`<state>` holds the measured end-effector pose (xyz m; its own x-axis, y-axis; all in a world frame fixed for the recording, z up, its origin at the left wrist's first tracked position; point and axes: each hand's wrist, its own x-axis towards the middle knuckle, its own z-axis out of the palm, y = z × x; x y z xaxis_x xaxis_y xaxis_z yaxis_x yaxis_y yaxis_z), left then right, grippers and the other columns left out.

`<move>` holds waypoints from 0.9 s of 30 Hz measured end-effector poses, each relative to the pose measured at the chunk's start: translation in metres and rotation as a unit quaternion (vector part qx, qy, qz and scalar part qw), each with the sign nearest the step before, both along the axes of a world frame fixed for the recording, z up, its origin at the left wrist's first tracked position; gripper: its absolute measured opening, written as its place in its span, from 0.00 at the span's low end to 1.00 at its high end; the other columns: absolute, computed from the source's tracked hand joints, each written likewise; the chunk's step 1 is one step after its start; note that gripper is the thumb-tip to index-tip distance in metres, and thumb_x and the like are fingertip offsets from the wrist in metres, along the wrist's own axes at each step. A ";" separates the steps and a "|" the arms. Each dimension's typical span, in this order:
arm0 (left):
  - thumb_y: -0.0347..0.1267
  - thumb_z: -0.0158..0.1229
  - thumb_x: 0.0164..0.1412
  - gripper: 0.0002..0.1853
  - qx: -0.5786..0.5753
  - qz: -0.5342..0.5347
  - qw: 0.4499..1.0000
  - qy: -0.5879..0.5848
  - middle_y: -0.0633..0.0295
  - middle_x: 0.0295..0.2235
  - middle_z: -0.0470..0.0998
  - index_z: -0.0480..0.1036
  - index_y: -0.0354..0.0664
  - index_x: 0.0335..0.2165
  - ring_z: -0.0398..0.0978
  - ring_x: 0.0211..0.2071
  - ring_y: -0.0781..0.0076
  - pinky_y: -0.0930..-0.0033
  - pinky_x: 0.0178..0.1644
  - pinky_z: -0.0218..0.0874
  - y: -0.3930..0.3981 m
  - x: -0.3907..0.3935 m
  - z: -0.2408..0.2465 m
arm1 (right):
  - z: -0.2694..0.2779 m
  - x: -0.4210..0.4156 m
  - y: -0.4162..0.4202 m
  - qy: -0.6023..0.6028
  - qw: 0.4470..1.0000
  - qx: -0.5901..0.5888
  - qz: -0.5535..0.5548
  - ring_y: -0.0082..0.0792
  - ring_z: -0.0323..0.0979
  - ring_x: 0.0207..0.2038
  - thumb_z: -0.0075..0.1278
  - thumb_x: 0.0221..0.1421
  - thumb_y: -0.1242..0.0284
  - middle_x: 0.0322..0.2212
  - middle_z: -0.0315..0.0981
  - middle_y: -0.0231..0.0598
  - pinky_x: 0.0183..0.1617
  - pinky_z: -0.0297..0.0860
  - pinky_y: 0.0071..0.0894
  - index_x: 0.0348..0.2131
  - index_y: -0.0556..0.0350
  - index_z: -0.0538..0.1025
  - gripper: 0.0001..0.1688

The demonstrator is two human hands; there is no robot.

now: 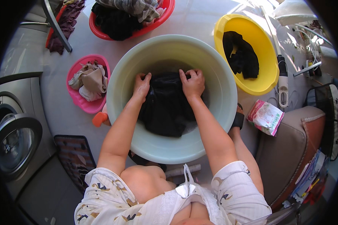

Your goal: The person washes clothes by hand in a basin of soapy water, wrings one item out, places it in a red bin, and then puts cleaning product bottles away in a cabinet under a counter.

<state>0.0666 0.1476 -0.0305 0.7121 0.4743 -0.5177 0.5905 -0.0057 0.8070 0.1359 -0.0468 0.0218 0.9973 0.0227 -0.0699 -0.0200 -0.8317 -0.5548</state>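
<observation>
A wet black garment [169,109] lies spread in a large pale green plastic tub [171,154] with some cloudy water [190,128] in its bottom. At the garment's upper left edge, my left hand [142,86] pinches the cloth between thumb and fingers. My right hand [193,83] grips the upper right edge, its fingers curled over the fabric. Between the hands the cloth hangs down toward the near side of the tub. The fingertips on the far side of the cloth are partly hidden.
A pink basin [73,81] with clothes stands left, beside an orange-capped bottle [100,119]. A red basin [160,24] of laundry is beyond. On the right are a yellow basin [259,36] with black cloth, a printed packet [266,116] and a brown padded seat [287,149]. A washing machine [17,140] stands open.
</observation>
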 end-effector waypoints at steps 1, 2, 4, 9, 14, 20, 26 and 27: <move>0.50 0.57 0.54 0.35 0.127 -0.049 0.991 -0.012 0.48 0.51 0.67 0.62 0.43 0.54 0.66 0.51 0.53 0.57 0.56 0.56 -0.002 -0.002 0.004 | -0.002 -0.008 -0.003 -0.012 0.997 -0.066 0.034 0.55 0.61 0.50 0.51 0.49 0.44 0.52 0.61 0.39 0.46 0.64 0.59 0.38 0.40 0.77 0.26; 0.50 0.58 0.53 0.38 0.252 -0.098 0.962 -0.024 0.47 0.56 0.62 0.58 0.48 0.59 0.62 0.54 0.50 0.54 0.58 0.53 -0.003 -0.006 0.009 | -0.002 -0.018 -0.006 -0.023 0.989 -0.131 0.069 0.59 0.56 0.54 0.49 0.49 0.41 0.57 0.55 0.40 0.49 0.61 0.65 0.45 0.35 0.74 0.30; 0.50 0.58 0.53 0.40 0.404 -0.254 0.876 0.077 0.45 0.60 0.55 0.53 0.58 0.61 0.58 0.55 0.40 0.45 0.59 0.50 -0.038 -0.010 0.053 | -0.008 -0.022 -0.022 0.059 0.963 -0.218 0.147 0.71 0.34 0.63 0.42 0.48 0.33 0.67 0.31 0.40 0.55 0.45 0.85 0.61 0.19 0.59 0.44; 0.47 0.58 0.53 0.38 0.444 -0.329 0.833 0.031 0.45 0.63 0.49 0.54 0.66 0.61 0.53 0.57 0.33 0.38 0.60 0.47 -0.037 -0.029 0.023 | -0.027 -0.032 -0.020 0.118 0.929 -0.253 0.244 0.72 0.36 0.63 0.43 0.49 0.35 0.65 0.38 0.44 0.54 0.47 0.84 0.60 0.21 0.60 0.42; 0.48 0.55 0.58 0.29 0.232 -0.213 0.948 -0.050 0.48 0.58 0.61 0.65 0.50 0.54 0.64 0.52 0.46 0.53 0.56 0.56 -0.009 -0.020 -0.036 | -0.071 0.006 -0.013 0.052 0.969 -0.177 0.166 0.61 0.55 0.57 0.46 0.53 0.44 0.57 0.58 0.48 0.52 0.59 0.67 0.45 0.39 0.77 0.28; 0.59 0.51 0.58 0.34 -0.499 0.180 0.833 -0.155 0.60 0.45 0.72 0.63 0.52 0.55 0.72 0.43 0.61 0.60 0.47 0.65 -0.020 -0.001 -0.017 | -0.029 -0.037 0.052 -0.033 0.958 0.254 0.130 0.49 0.64 0.46 0.58 0.48 0.65 0.44 0.69 0.47 0.50 0.59 0.40 0.14 0.57 0.75 0.18; 0.49 0.54 0.60 0.20 -0.650 0.130 0.740 -0.110 0.64 0.32 0.75 0.71 0.49 0.42 0.74 0.36 0.68 0.63 0.39 0.68 -0.029 -0.009 0.006 | 0.049 -0.076 0.075 -0.174 0.946 0.190 0.198 0.52 0.65 0.43 0.65 0.32 0.63 0.39 0.72 0.37 0.46 0.64 0.49 0.11 0.51 0.74 0.16; 0.47 0.54 0.61 0.17 -0.664 0.132 0.729 -0.100 0.64 0.32 0.76 0.73 0.48 0.39 0.74 0.35 0.68 0.63 0.39 0.68 -0.034 -0.011 0.007 | 0.046 -0.073 0.076 -0.180 0.949 0.172 0.194 0.52 0.66 0.40 0.64 0.34 0.63 0.36 0.73 0.37 0.41 0.66 0.48 0.11 0.50 0.73 0.16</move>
